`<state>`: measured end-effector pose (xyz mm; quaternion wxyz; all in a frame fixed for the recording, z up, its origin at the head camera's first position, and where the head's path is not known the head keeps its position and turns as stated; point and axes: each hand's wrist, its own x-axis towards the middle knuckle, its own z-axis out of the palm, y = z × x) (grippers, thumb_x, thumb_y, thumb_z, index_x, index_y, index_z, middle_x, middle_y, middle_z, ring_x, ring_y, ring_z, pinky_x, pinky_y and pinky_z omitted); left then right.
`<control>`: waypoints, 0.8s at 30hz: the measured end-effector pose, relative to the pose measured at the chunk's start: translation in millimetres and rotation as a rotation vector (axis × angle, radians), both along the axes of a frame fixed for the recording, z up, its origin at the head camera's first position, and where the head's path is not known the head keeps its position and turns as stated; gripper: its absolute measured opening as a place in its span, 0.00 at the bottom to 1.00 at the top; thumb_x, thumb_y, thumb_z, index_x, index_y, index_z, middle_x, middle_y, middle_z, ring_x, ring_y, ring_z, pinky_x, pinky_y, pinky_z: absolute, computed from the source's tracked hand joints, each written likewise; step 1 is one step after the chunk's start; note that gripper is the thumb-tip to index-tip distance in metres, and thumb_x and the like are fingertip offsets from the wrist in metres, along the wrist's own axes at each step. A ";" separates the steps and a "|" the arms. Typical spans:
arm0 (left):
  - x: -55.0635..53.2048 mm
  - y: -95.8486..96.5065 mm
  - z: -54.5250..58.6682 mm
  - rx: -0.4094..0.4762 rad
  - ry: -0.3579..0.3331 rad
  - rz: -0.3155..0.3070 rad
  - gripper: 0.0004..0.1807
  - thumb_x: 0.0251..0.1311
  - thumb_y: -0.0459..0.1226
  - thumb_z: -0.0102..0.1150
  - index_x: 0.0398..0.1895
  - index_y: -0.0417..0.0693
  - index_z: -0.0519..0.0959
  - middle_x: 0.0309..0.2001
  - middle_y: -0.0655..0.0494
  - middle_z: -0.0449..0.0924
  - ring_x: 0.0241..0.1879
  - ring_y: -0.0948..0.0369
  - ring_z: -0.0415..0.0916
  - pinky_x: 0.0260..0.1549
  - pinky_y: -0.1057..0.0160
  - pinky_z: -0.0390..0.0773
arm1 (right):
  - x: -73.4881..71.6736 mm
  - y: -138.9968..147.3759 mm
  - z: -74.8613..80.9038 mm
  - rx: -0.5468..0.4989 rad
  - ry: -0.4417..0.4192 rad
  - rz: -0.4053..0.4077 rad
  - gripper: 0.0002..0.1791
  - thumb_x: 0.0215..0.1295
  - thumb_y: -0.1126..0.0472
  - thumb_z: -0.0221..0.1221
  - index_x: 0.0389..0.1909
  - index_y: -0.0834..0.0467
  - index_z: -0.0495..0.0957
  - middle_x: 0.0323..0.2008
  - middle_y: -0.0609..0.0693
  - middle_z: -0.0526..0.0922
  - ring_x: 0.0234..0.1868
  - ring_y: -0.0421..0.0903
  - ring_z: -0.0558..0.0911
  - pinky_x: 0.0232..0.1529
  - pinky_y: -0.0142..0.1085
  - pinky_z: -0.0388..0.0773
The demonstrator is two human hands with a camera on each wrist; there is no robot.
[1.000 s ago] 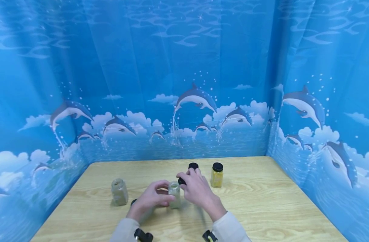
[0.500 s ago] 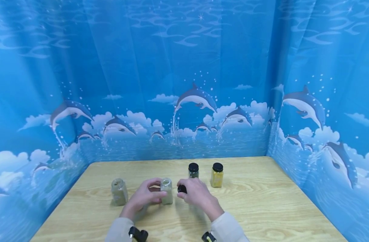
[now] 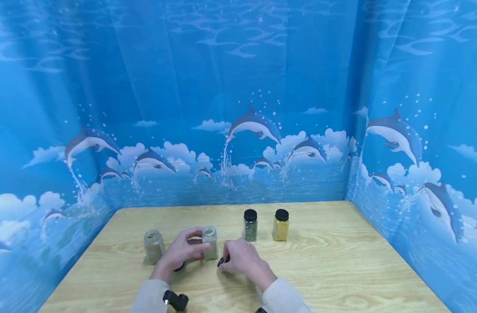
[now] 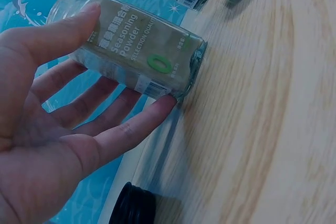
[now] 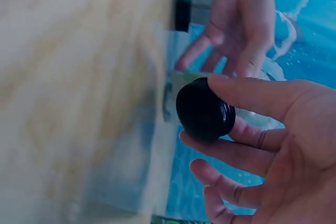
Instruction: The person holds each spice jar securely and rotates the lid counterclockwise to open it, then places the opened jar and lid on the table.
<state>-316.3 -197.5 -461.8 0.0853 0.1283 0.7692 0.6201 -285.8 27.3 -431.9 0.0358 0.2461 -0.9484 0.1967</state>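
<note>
My left hand (image 3: 183, 250) grips an uncapped glass seasoning jar (image 3: 210, 248), thumb on one side and fingers on the other. In the left wrist view the jar's label (image 4: 128, 38) reads "Seasoning Powder", and greyish-green powder fills much of it. My right hand (image 3: 244, 258) pinches a black jar lid (image 5: 202, 111) between thumb and fingers, low over the table just right of the jar. Another black lid (image 4: 134, 203) lies on the table by my left wrist, partly hidden in the head view.
A second uncapped jar (image 3: 154, 248) of greyish-green powder stands left of my left hand. Behind my right hand stand a capped dark green jar (image 3: 251, 226) and a capped yellow jar (image 3: 281, 226). A blue dolphin curtain (image 3: 238, 187) borders the wooden table (image 3: 340, 269).
My left hand has carried the jar leftward, away from the right hand. The right hand has brought the lid down and left toward the table, uncovering the dark green jar.
</note>
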 end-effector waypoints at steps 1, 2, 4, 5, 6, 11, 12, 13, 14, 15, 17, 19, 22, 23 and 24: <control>-0.2 -0.4 0.0 0.000 -0.001 0.004 0.32 0.64 0.40 0.70 0.68 0.36 0.72 0.64 0.35 0.75 0.60 0.47 0.80 0.48 0.51 0.89 | 0.4 -2.1 -2.2 0.008 0.011 0.005 0.15 0.47 0.50 0.80 0.25 0.50 0.82 0.23 0.39 0.81 0.25 0.35 0.73 0.28 0.27 0.70; -0.4 -0.7 0.0 0.002 0.001 0.008 0.32 0.64 0.39 0.70 0.68 0.36 0.71 0.63 0.34 0.75 0.60 0.47 0.80 0.48 0.51 0.89 | 0.9 -4.1 -4.0 0.013 0.017 0.009 0.16 0.46 0.49 0.80 0.23 0.50 0.82 0.22 0.38 0.81 0.25 0.35 0.72 0.27 0.27 0.69; -0.8 -1.3 -0.1 0.000 0.002 0.015 0.33 0.64 0.39 0.70 0.68 0.35 0.71 0.63 0.34 0.75 0.60 0.47 0.80 0.49 0.51 0.89 | 1.8 -7.2 -7.6 0.020 0.021 0.012 0.16 0.45 0.48 0.80 0.23 0.49 0.83 0.22 0.37 0.81 0.25 0.34 0.72 0.28 0.27 0.68; -0.9 -1.5 -0.1 0.001 0.003 0.019 0.33 0.63 0.38 0.70 0.68 0.35 0.71 0.63 0.33 0.75 0.60 0.47 0.80 0.49 0.51 0.89 | 2.1 -8.5 -9.2 0.024 0.023 0.012 0.16 0.45 0.47 0.80 0.22 0.49 0.83 0.22 0.37 0.81 0.25 0.34 0.71 0.29 0.27 0.68; -1.1 -1.7 0.0 0.000 0.003 0.023 0.33 0.63 0.38 0.70 0.68 0.35 0.71 0.63 0.33 0.75 0.60 0.47 0.80 0.49 0.51 0.89 | 2.3 -9.5 -10.8 0.024 0.023 0.011 0.16 0.44 0.47 0.80 0.22 0.48 0.83 0.21 0.37 0.81 0.25 0.35 0.71 0.29 0.27 0.67; -1.3 -2.1 1.1 -0.011 -0.004 0.032 0.34 0.63 0.39 0.70 0.70 0.35 0.70 0.65 0.34 0.74 0.60 0.46 0.79 0.50 0.50 0.89 | 3.6 -14.0 -15.9 0.029 0.029 0.020 0.17 0.42 0.46 0.81 0.18 0.47 0.82 0.20 0.36 0.78 0.25 0.35 0.69 0.29 0.27 0.66; -1.2 -2.3 1.3 -0.013 -0.006 0.030 0.34 0.63 0.39 0.70 0.70 0.36 0.70 0.65 0.34 0.74 0.61 0.46 0.79 0.50 0.50 0.89 | 3.8 -14.9 -16.6 0.030 0.026 0.024 0.17 0.41 0.46 0.81 0.17 0.47 0.81 0.20 0.36 0.78 0.26 0.35 0.69 0.29 0.27 0.66; -1.2 -2.5 1.4 -0.015 -0.006 0.028 0.34 0.63 0.39 0.70 0.70 0.36 0.70 0.65 0.34 0.74 0.61 0.46 0.79 0.50 0.50 0.89 | 4.3 -15.6 -16.7 0.031 0.018 0.028 0.17 0.41 0.47 0.81 0.17 0.47 0.81 0.20 0.36 0.77 0.26 0.35 0.69 0.29 0.27 0.66; -1.2 -2.8 1.3 -0.016 -0.004 0.026 0.34 0.64 0.39 0.70 0.69 0.36 0.70 0.65 0.34 0.74 0.61 0.46 0.79 0.50 0.51 0.89 | 4.5 -16.4 -17.1 0.036 0.015 0.031 0.18 0.41 0.47 0.81 0.17 0.47 0.80 0.20 0.36 0.76 0.26 0.35 0.68 0.29 0.27 0.66; -1.1 -3.1 1.1 -0.015 -0.002 0.024 0.34 0.64 0.39 0.70 0.69 0.36 0.70 0.65 0.33 0.74 0.61 0.46 0.79 0.50 0.50 0.89 | 4.8 -17.2 -17.1 0.037 0.009 0.035 0.18 0.41 0.47 0.81 0.17 0.47 0.80 0.20 0.36 0.76 0.26 0.35 0.68 0.30 0.27 0.66; -1.4 -3.7 0.5 -0.011 0.002 0.019 0.33 0.64 0.39 0.70 0.69 0.35 0.70 0.64 0.33 0.74 0.61 0.46 0.79 0.50 0.51 0.89 | 5.0 -18.6 -17.3 0.046 0.001 0.043 0.18 0.41 0.47 0.81 0.20 0.47 0.81 0.21 0.36 0.76 0.26 0.35 0.69 0.30 0.26 0.66; -1.7 -4.1 -0.2 -0.006 0.006 0.015 0.33 0.64 0.38 0.70 0.68 0.35 0.70 0.64 0.33 0.75 0.60 0.46 0.80 0.50 0.51 0.89 | 5.1 -20.0 -16.8 0.057 -0.003 0.052 0.17 0.40 0.48 0.82 0.24 0.48 0.83 0.22 0.37 0.78 0.27 0.34 0.70 0.30 0.26 0.67; -2.2 -4.1 -0.6 -0.004 0.007 0.013 0.33 0.64 0.38 0.70 0.68 0.34 0.71 0.64 0.32 0.75 0.60 0.46 0.80 0.50 0.51 0.89 | 5.2 -21.3 -15.3 0.076 -0.004 0.060 0.19 0.40 0.49 0.82 0.32 0.50 0.85 0.27 0.40 0.83 0.29 0.35 0.74 0.32 0.27 0.71; -2.2 -4.0 -0.6 -0.005 0.006 0.013 0.33 0.64 0.38 0.70 0.68 0.35 0.71 0.64 0.32 0.75 0.60 0.46 0.80 0.50 0.51 0.89 | 5.2 -21.4 -14.5 0.084 -0.001 0.064 0.20 0.40 0.49 0.82 0.34 0.50 0.86 0.29 0.41 0.85 0.30 0.36 0.75 0.32 0.27 0.72; -2.2 -3.8 -0.5 -0.007 0.003 0.014 0.33 0.63 0.38 0.70 0.68 0.35 0.71 0.64 0.33 0.74 0.60 0.46 0.80 0.50 0.51 0.89 | 5.0 -21.4 -13.8 0.091 -0.006 0.065 0.21 0.41 0.50 0.82 0.36 0.51 0.87 0.30 0.42 0.86 0.31 0.36 0.76 0.33 0.28 0.73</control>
